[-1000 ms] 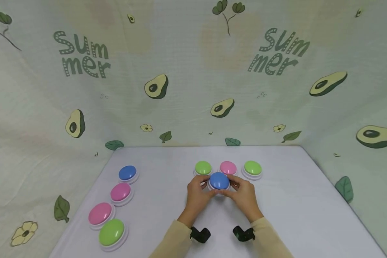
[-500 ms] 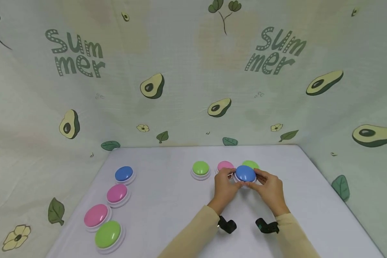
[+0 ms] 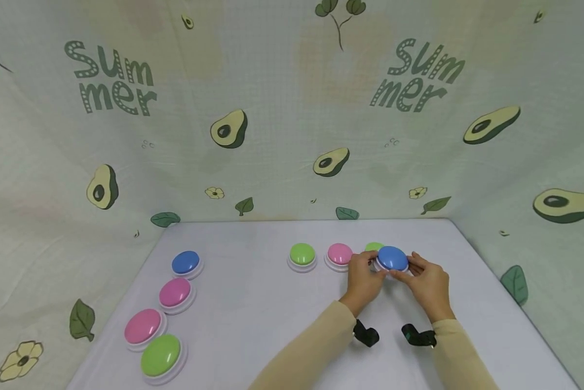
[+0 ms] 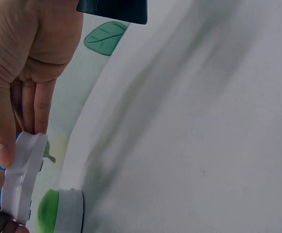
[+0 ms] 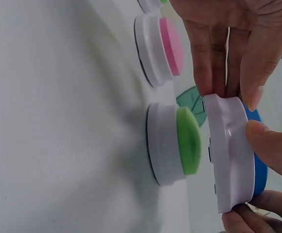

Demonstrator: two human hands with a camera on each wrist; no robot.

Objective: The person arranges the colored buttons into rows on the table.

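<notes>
A blue push button (image 3: 393,258) with a round white base is held up between both hands, at the right end of the back row. My left hand (image 3: 363,279) pinches its left side and my right hand (image 3: 430,284) its right side, thumbs at the front. In the right wrist view the button's base (image 5: 231,155) is clear of the table. A green button (image 5: 188,141) sits on the table close beneath it, partly hidden in the head view. Left of it in the row stand a pink button (image 3: 340,254) and another green button (image 3: 302,254).
Along the left of the white table (image 3: 253,325) runs a line of buttons: a blue one (image 3: 185,262), a pink one (image 3: 174,292), a larger-looking pink one (image 3: 143,326) and a green one (image 3: 161,356). A printed cloth (image 3: 282,108) hangs behind the table.
Both hands have carried the blue button to the right, from in front of the pink button to the right-hand green one, which it now partly covers. The other buttons stay put.
</notes>
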